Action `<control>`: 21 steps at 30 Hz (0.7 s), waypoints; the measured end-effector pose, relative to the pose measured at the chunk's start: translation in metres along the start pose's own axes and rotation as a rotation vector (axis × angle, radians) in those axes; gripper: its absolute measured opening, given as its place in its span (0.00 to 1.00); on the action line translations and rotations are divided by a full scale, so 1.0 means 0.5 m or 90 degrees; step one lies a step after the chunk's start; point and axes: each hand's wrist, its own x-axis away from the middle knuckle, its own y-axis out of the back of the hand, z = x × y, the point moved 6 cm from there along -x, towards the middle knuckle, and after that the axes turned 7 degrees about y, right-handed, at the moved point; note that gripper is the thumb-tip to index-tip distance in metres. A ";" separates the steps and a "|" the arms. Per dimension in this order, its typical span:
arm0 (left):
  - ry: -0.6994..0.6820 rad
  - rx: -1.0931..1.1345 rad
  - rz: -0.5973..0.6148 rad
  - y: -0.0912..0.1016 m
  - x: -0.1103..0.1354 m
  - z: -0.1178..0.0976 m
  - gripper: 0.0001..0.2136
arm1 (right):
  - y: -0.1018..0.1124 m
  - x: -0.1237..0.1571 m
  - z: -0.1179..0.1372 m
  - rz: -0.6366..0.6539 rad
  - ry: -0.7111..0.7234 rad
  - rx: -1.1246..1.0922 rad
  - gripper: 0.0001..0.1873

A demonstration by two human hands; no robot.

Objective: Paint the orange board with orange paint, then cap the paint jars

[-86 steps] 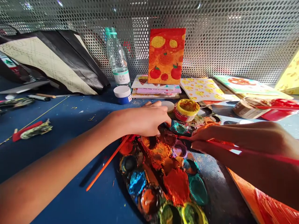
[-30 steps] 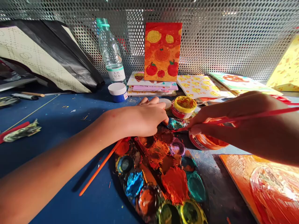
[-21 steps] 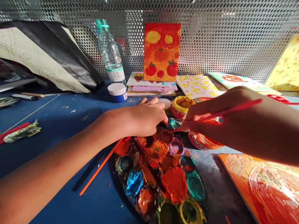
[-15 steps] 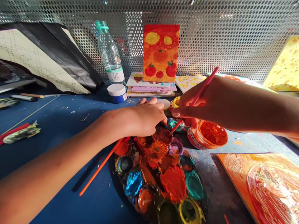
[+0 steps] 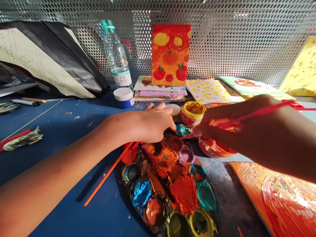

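Left grip (image 5: 150,125) rests palm-down on the palette (image 5: 182,192) at its 11 o'clock edge, fingers curled; hold cannot be told. Right grip (image 5: 237,128) pinches the brush (image 5: 261,112), tip at the 12 o'clock edge. The counter (image 5: 74,131) extends toward 9 o'clock.

Your worktop (image 5: 74,131) is deep blue. Your dark palette (image 5: 219,187) carries blobs of orange, red, teal, blue, purple and yellow-green. Your right hand (image 5: 234,121) has the red brush (image 5: 256,112); the orange brush (image 5: 106,174) lies under your left hand (image 5: 150,123). One paint pot (image 5: 192,112) is yellow, the other pot (image 5: 214,149) orange. The upright painting (image 5: 170,54) is orange-red with yellow circles and red fruit. The card (image 5: 209,92) beside it is white with yellow spots.
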 end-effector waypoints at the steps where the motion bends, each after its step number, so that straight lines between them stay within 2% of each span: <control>1: -0.008 0.001 0.007 -0.001 0.003 0.002 0.26 | 0.000 0.007 0.012 -0.016 0.039 -0.004 0.20; 4: -0.018 0.001 0.007 0.001 0.012 0.009 0.27 | -0.003 0.025 0.030 -0.025 0.084 0.009 0.26; 8: -0.063 -0.008 -0.054 0.010 0.014 0.009 0.20 | -0.003 0.039 0.035 -0.022 0.107 0.015 0.25; 15: -0.047 -0.031 -0.021 -0.003 -0.002 0.012 0.18 | -0.003 0.045 0.037 -0.037 0.125 0.024 0.24; 21: -0.064 -0.039 -0.055 -0.003 0.000 0.009 0.18 | -0.002 0.043 0.041 -0.051 0.145 -0.001 0.26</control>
